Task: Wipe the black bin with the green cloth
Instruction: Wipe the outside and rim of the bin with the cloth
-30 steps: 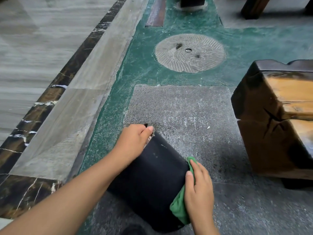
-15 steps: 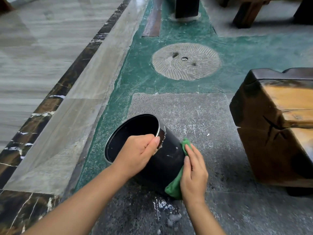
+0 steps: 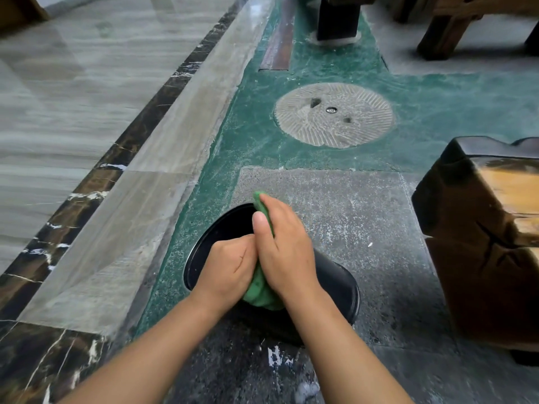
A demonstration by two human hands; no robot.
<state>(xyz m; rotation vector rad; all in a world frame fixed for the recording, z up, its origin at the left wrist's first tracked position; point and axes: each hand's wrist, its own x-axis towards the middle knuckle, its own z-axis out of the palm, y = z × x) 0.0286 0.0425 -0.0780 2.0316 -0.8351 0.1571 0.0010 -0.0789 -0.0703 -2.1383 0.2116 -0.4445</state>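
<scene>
The black bin (image 3: 338, 282) rests on the grey stone floor, tipped so that its open mouth faces left and away from me. My left hand (image 3: 230, 265) is closed over the near part of its rim. My right hand (image 3: 284, 252) presses the green cloth (image 3: 261, 290) against the top of the bin by the rim. One end of the cloth sticks out past my fingertips, the rest bunches under my palm between both hands. Much of the bin's top is hidden by my hands.
A dark wooden block stool (image 3: 484, 234) stands close on the right. A round carved millstone (image 3: 334, 115) is set in the green floor (image 3: 256, 135) ahead. Wet foam patches (image 3: 277, 358) lie near me. Polished marble floor (image 3: 73, 83) runs along the left.
My right hand has carried the cloth from the bin's right side up onto its top by the rim, next to my left hand. The bin has tipped so its mouth shows.
</scene>
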